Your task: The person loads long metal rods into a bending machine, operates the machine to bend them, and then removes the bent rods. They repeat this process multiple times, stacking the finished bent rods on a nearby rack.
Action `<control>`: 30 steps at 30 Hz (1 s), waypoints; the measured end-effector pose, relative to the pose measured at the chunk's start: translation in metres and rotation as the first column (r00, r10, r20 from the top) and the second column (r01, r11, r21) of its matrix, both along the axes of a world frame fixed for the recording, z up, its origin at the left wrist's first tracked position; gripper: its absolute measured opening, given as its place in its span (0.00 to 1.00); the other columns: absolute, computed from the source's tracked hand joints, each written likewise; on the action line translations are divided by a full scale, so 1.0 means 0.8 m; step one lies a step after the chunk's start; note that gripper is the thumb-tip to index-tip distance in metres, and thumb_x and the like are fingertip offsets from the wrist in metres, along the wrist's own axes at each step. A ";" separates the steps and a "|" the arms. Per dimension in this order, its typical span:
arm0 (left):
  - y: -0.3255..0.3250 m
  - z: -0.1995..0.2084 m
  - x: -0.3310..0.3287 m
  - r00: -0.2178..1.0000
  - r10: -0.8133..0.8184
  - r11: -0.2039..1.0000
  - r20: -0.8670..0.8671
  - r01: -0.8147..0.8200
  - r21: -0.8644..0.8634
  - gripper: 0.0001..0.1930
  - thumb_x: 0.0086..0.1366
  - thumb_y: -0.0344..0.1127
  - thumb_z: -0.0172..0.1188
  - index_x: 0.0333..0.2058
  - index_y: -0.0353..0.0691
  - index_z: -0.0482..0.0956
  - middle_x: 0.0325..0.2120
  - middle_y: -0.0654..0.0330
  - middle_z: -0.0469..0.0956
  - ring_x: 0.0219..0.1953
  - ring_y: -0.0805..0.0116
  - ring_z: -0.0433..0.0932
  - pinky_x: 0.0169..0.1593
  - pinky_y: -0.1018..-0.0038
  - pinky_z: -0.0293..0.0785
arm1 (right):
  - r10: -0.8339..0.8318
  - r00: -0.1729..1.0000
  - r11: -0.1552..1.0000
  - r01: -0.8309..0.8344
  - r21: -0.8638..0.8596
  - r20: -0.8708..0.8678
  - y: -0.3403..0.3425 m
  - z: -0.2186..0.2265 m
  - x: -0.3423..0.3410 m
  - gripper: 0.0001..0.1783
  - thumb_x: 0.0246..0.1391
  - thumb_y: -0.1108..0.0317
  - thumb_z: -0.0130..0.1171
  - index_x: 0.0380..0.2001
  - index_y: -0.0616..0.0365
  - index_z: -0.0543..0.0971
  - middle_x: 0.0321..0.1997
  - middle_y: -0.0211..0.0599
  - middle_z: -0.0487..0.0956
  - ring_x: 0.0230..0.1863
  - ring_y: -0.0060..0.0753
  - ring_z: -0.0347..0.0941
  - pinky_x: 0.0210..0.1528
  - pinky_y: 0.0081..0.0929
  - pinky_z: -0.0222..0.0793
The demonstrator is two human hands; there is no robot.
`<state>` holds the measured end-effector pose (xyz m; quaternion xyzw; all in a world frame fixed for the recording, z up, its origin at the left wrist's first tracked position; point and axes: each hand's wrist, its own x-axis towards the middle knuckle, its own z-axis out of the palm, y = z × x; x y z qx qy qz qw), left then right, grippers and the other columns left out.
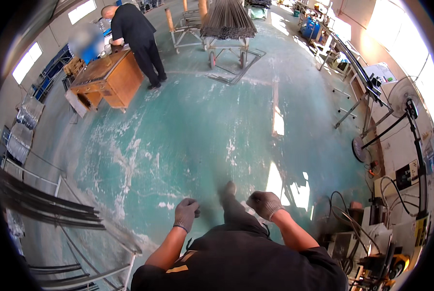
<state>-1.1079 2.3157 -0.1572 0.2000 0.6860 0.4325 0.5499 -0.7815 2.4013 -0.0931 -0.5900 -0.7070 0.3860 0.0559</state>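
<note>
My left hand (186, 213), in a grey knit work glove with a dark palm side, hangs in front of my body with its fingers curled in. Nothing shows in it. On the other side my right hand (265, 205), gloved the same way, is closed into a loose fist with nothing visible in it. Both hands are held apart above the worn green floor (178, 155) and touch no object. Between them one of my shoes (230, 188) shows at the end of a dark trouser leg (235, 211).
A person in dark clothes (135, 36) leans over a wooden desk (111, 80) at far left. A wheeled cart (227, 43) bears long thin rods ahead. Racked dark bars (47, 203) stand at left. A pedestal fan (405, 97) and cabled equipment (367, 242) line the right side.
</note>
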 end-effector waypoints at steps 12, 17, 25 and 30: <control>0.438 0.035 -0.098 0.990 0.095 0.995 0.099 -0.097 0.007 0.10 0.69 0.28 0.62 0.46 0.31 0.81 0.32 0.55 0.85 0.28 0.66 0.82 0.33 0.69 0.81 | 0.101 0.994 0.988 -0.097 0.120 -0.029 0.539 0.096 -0.186 0.19 0.62 0.49 0.65 0.48 0.49 0.87 0.43 0.43 0.88 0.47 0.52 0.85 0.51 0.47 0.79; 0.620 -0.006 -0.163 0.954 0.141 0.990 0.264 -0.135 -0.038 0.08 0.70 0.28 0.62 0.45 0.31 0.81 0.30 0.56 0.84 0.27 0.68 0.82 0.32 0.72 0.80 | 0.072 0.995 0.987 -0.061 0.146 -0.071 0.728 0.115 -0.278 0.22 0.61 0.49 0.66 0.51 0.51 0.86 0.44 0.43 0.89 0.48 0.50 0.86 0.53 0.43 0.80; 0.965 0.034 -0.280 0.990 -0.087 0.989 0.107 0.073 0.128 0.07 0.71 0.29 0.60 0.44 0.34 0.81 0.34 0.55 0.85 0.29 0.66 0.82 0.34 0.68 0.83 | -0.104 0.992 0.970 0.116 0.214 -0.065 1.001 0.153 -0.365 0.29 0.57 0.50 0.69 0.57 0.57 0.82 0.46 0.48 0.89 0.50 0.51 0.86 0.55 0.42 0.79; 1.132 0.077 -0.345 0.992 -0.124 0.978 0.024 0.118 0.170 0.07 0.71 0.29 0.60 0.45 0.34 0.81 0.34 0.56 0.85 0.29 0.67 0.82 0.34 0.68 0.83 | -0.166 0.981 0.943 0.187 0.275 -0.097 1.172 0.168 -0.408 0.30 0.57 0.49 0.70 0.57 0.56 0.82 0.46 0.50 0.88 0.53 0.52 0.85 0.58 0.42 0.78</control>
